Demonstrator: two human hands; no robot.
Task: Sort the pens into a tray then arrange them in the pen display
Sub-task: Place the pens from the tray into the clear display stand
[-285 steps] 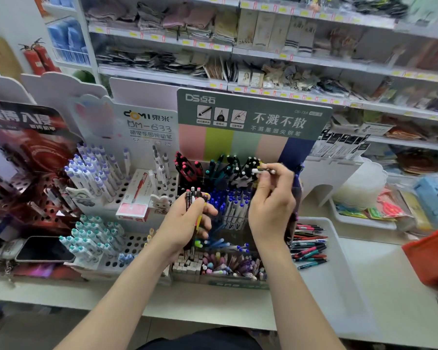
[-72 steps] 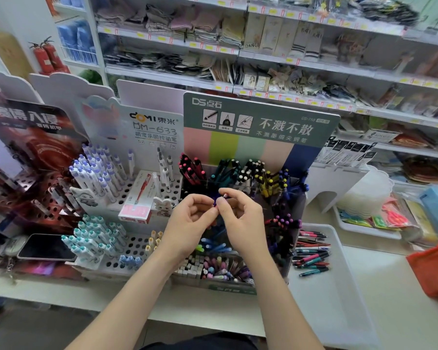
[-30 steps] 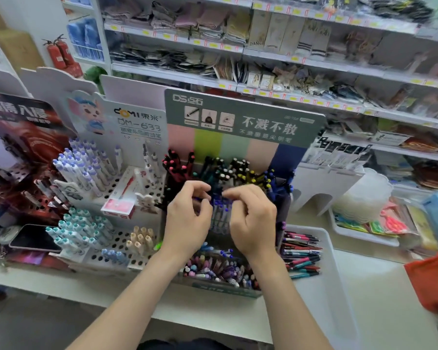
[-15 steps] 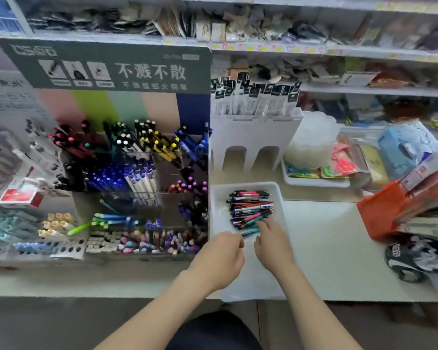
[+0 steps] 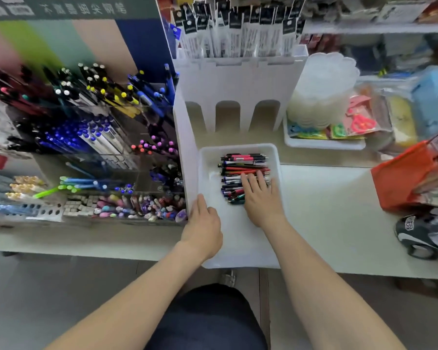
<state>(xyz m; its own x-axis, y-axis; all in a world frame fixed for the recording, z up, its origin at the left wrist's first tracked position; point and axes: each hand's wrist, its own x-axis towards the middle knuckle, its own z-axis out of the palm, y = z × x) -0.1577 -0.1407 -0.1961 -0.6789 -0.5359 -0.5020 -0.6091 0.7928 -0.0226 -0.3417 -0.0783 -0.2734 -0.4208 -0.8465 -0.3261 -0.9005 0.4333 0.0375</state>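
A white tray (image 5: 238, 245) sits on the counter just right of the pen display (image 5: 99, 122). A pile of red, black and blue pens (image 5: 243, 161) lies at the tray's far end. My right hand (image 5: 259, 200) lies on the near part of that pile, its fingers spread over the pens. My left hand (image 5: 204, 228) is at the tray's left wall, thumb along the rim and fingers curled down inside. The display holds several groups of pens sorted by cap colour.
A white cardboard stand of packaged refills (image 5: 238, 79) rises behind the tray. Right of it stands a stack of clear plastic dishes (image 5: 321, 97) in a small tray. An orange bag (image 5: 410, 178) and a black patterned object (image 5: 425, 233) lie on the counter (image 5: 334, 218) at right.
My view swung right and down from the display to the tray. Both hands left the display's pens; the right hand reached onto the pile and the left moved to the tray's left wall.
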